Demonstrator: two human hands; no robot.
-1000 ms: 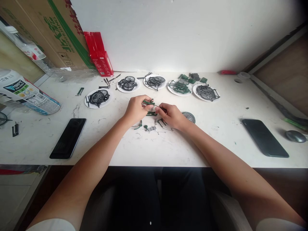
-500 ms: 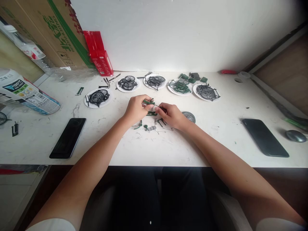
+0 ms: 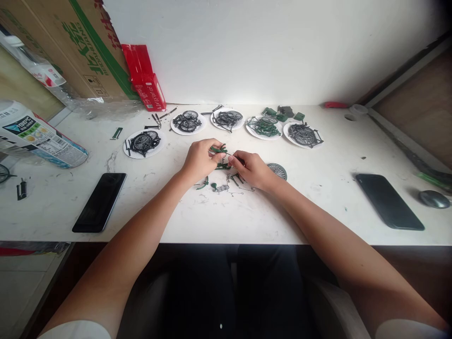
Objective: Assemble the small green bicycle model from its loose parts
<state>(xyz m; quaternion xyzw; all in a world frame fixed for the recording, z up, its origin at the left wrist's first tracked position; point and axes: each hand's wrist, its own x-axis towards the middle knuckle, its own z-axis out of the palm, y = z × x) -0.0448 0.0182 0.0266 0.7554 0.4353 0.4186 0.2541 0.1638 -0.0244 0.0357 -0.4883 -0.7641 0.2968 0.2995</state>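
Between the fingertips of my left hand is a small green part, held above the table's middle. My right hand is closed in a pinch on a thin dark tool, whose tip reaches the green part. Below the hands lie a green curved piece, a small green saddle-shaped piece, a grey rack-like piece and thin wires. A spoked wheel lies just beyond my right hand, partly covered by it.
White plates with bicycle parts stand along the back. A black phone lies left, a dark flat device and a mouse right. A large bottle and red packet are at the left.
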